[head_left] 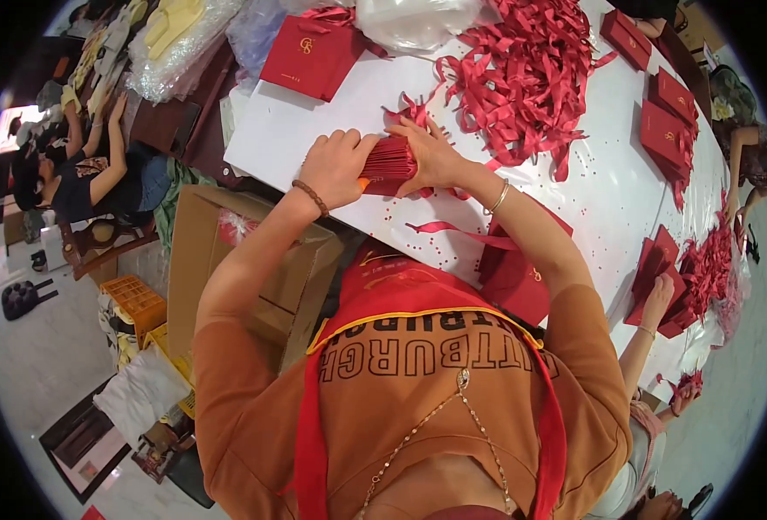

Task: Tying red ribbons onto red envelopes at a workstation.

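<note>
I see my left hand (pixel 338 165) curled shut, its fingers wrapped over the left end of a bundle of red ribbon strips (pixel 389 161) near the tabletop's (pixel 591 186) near edge; a beaded bracelet sits on that wrist. An orange tip pokes out just below the hand, but I cannot tell what it belongs to. My right hand (pixel 434 156) closes on the bundle's right end, fingers bent over the top, thumb underneath, with a thin bangle on the wrist. So both hands are clamped on the one bundle, held just above the white surface.

One flat red envelope (pixel 312 54) lies toward the far left corner. One big heap of loose red ribbons (pixel 526 74) sprawls beyond my right hand. A single ribbon strand (pixel 453 232) trails off the near edge. Along the right edge I count at least four red cards (pixel 665 130). Another person's hand (pixel 659 295) rests on a stack of red folded cards (pixel 656 273) at the near right. A cardboard box (pixel 227 260) stands below the left edge.
</note>
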Demonstrator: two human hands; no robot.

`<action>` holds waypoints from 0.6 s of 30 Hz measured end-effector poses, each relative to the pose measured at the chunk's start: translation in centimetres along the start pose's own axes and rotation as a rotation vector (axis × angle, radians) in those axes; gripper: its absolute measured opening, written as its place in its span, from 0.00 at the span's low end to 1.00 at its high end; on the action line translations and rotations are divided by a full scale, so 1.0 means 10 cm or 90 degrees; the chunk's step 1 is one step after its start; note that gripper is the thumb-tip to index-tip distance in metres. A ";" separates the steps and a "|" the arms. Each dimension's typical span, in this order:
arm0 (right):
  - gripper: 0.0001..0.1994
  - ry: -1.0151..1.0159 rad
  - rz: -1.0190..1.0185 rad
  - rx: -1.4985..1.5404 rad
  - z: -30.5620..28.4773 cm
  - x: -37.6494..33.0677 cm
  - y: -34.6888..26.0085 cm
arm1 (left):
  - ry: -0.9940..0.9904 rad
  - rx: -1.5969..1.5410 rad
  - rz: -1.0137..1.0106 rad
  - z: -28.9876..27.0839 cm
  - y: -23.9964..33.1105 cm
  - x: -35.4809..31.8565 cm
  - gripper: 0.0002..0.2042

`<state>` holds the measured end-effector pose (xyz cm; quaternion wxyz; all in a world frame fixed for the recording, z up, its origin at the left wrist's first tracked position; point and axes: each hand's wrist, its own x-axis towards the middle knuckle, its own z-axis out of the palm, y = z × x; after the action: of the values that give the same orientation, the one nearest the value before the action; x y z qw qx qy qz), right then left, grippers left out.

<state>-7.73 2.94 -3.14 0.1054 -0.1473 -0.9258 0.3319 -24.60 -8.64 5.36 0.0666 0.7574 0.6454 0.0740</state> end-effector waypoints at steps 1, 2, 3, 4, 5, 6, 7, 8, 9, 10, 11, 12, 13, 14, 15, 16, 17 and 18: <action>0.51 -0.003 -0.024 -0.102 0.02 -0.02 0.00 | 0.026 0.023 0.007 0.01 0.02 -0.01 0.23; 0.51 -0.022 0.011 -0.061 0.03 -0.03 0.01 | 0.052 0.047 0.014 0.01 0.04 -0.03 0.23; 0.51 -0.022 0.011 -0.059 0.04 -0.03 0.02 | 0.050 0.047 0.015 0.01 0.05 -0.03 0.23; 0.52 -0.038 0.030 -0.019 0.02 -0.02 0.02 | 0.043 0.037 0.005 0.00 0.05 -0.01 0.24; 0.53 -0.053 0.050 0.021 0.01 -0.02 0.01 | 0.035 0.027 -0.004 0.00 0.05 0.01 0.25; 0.53 -0.052 0.049 0.021 0.00 -0.04 -0.01 | 0.035 0.028 -0.003 0.02 0.05 0.01 0.25; 0.52 -0.078 0.071 -0.003 -0.03 -0.05 -0.06 | 0.022 0.038 -0.011 0.04 0.04 0.00 0.25; 0.51 -0.104 0.093 -0.026 -0.04 -0.07 -0.11 | 0.009 0.048 -0.018 0.06 0.03 -0.02 0.26; 0.51 -0.101 0.094 -0.025 0.00 -0.08 -0.12 | 0.008 0.050 -0.015 0.08 0.02 -0.04 0.26; 0.49 -0.076 0.116 -0.064 0.06 -0.09 -0.12 | 0.017 0.050 -0.013 0.09 0.03 -0.04 0.25; 0.47 -0.050 0.136 -0.105 0.10 -0.11 -0.08 | 0.028 0.049 -0.012 0.08 0.04 -0.02 0.25; 0.47 -0.044 0.141 -0.107 0.15 -0.11 0.00 | 0.030 0.051 -0.005 0.08 0.05 -0.01 0.25; 0.44 -0.053 0.128 -0.027 0.18 -0.08 0.05 | 0.027 0.049 -0.011 0.08 0.04 0.00 0.24; 0.42 -0.061 0.114 0.053 0.20 -0.07 0.11 | 0.025 0.047 -0.019 0.07 0.05 0.00 0.24; 0.42 -0.058 0.116 0.054 0.24 -0.06 0.16 | 0.024 0.048 -0.015 0.08 0.05 0.01 0.24; 0.37 -0.065 0.170 0.024 0.24 -0.03 0.13 | 0.028 0.056 -0.023 0.08 0.06 0.00 0.24; 0.33 -0.072 0.224 -0.006 0.24 -0.02 0.12 | 0.033 0.064 -0.031 0.08 0.07 -0.01 0.24; 0.33 -0.071 0.223 -0.007 0.21 -0.01 0.12 | 0.034 0.065 -0.030 0.09 0.06 0.00 0.24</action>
<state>-8.07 2.54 -5.50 -0.0064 -0.2886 -0.8920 0.3479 -23.81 -8.78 4.65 0.0123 0.7421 0.6676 0.0594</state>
